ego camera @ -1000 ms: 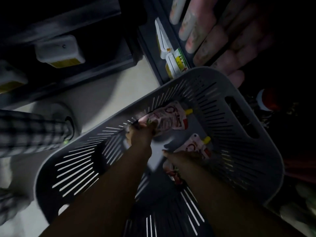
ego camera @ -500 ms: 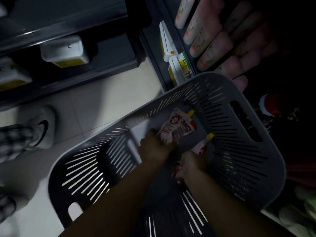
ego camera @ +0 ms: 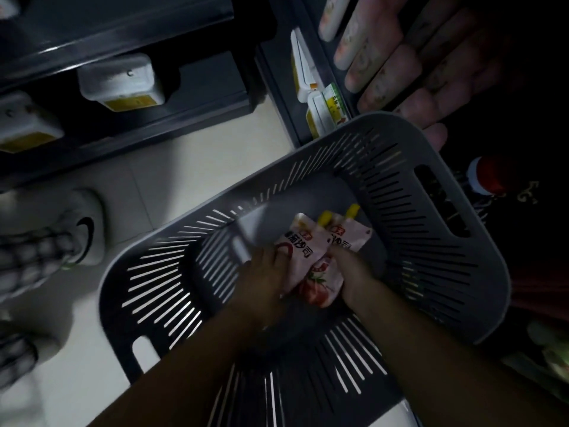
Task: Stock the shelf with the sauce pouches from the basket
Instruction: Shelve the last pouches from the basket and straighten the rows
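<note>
Soft film, judged light, pliable and slick. Inside the grey basket (ego camera: 385,120), the left hand (ego camera: 264,272) grip curls round the base of one sauce pouch (ego camera: 300,245); the right hand (ego camera: 349,272) grip clasps a second pouch (ego camera: 351,235) likewise. Avoid lifting by the yellow caps (ego camera: 325,217).

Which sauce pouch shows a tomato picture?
The right pouch, in the right hand, nearer the basket handle slot: red tomatoes show at its lower end. The left pouch, in the left hand, shows only a red ring and writing.

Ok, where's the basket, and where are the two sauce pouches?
basket (ego camera: 378,120): head view, far rim.
left pouch (ego camera: 300,241): head view, printed front.
right pouch (ego camera: 351,235): head view, printed front below the cap.
</note>
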### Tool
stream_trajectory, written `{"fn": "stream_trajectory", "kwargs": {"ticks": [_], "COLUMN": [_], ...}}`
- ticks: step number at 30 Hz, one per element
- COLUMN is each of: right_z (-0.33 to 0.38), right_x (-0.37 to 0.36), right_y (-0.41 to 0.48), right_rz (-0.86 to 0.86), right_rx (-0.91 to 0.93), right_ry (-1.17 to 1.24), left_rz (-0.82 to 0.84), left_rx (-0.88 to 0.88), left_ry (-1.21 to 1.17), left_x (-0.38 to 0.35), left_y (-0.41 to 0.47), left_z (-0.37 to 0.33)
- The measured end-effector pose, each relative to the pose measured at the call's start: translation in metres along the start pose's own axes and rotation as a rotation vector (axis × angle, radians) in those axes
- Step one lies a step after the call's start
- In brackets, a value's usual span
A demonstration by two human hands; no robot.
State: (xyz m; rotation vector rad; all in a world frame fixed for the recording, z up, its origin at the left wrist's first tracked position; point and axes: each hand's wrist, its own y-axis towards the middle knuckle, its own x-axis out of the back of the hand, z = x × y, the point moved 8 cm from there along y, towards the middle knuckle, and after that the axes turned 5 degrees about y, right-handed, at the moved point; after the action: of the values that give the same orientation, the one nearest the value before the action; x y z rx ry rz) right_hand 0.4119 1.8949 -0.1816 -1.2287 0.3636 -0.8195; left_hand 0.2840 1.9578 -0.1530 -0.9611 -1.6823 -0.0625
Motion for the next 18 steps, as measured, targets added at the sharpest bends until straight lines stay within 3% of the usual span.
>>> {"fn": "stream_trajectory", "kwargs": {"ticks": [1,3,6,8,12,15,18], "right_z": [-0.001,-0.003,-0.003,0.003,0.01,0.013,0.019], "right_x": [0.002,0.009,0.016,0.018,0.02,0.017,0.01], "right_y": [0.002,0.01,0.018,0.016,0.014,0.007,-0.008], "right_rz": [-0.015,-0.044,-0.047,-0.077,-0.086,-0.038,0.061], "right_rx": [0.007,0.012,0.038,0.075,0.087,0.088,0.089], "right_ry": [-0.003,-0.031,-0.076,-0.15,-0.295,-0.312,-0.263], "left_rz": [0.067,-0.018,-0.104,-0.022,0.239,0.381,0.259], "left_rx": [0.047,0.256,0.456,0.574,0.81,0.821,0.798], "left_ry": [-0.18,-0.47,-0.486,-0.638,-1.294,-1.499,-1.537], "left_x": [-0.004,-0.001,-0.005,-0.019,-0.036,-0.031,-0.014], "left_y": [-0.002,-0.003,0.001,0.002,-0.011,-0.017,-0.017], "left_z": [0.002,0.017,0.037,0.041,0.022,0.004,0.003]}}
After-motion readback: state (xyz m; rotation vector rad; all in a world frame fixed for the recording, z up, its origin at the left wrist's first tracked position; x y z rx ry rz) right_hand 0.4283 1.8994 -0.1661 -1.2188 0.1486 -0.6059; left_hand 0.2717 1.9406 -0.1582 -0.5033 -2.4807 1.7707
